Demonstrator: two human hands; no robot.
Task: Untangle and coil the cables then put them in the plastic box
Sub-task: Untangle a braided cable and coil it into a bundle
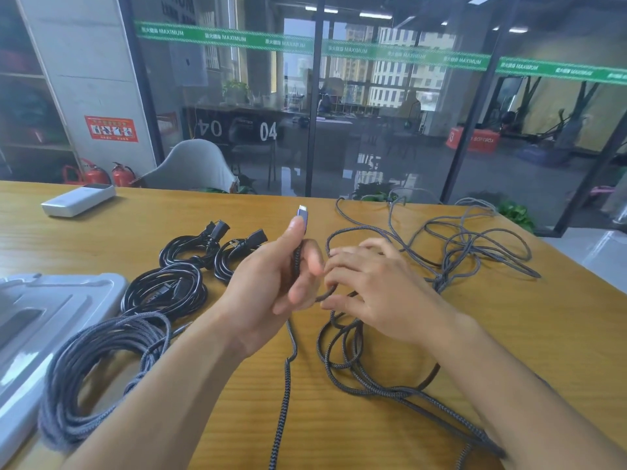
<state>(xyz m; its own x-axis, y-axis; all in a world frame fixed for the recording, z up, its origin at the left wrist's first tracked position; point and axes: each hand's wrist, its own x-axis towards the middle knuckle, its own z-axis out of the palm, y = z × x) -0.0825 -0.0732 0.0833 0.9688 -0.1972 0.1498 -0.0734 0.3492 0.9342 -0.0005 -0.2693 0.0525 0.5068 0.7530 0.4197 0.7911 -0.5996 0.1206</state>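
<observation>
1. Head view: a wooden table fills the lower part of the view, and both of the person's arms reach over it from the near edge.
2. The left hand is raised above the middle of the table. Its thumb and curled fingers pinch the end of a grey cable, just under the plug, which points up.
3. From that hand the grey cable hangs down and runs to the near edge.
4. The right hand is just beside the left hand. Its fingers are bent, and one finger hooks a bit of the grey cable between the two hands. I cannot tell how tight it holds.
5. The rest of the grey cable lies in a loose tangle on the right side of the table, with loops that reach the far edge and the near edge.
6. Three black coils lie close together left of the middle.
7. A big grey coil lies near the near left corner, touching one black coil.
8. The plastic box sits at the left edge, next to the grey coil. Its grey lid is on.
9. A white block lies near the far left corner.
</observation>
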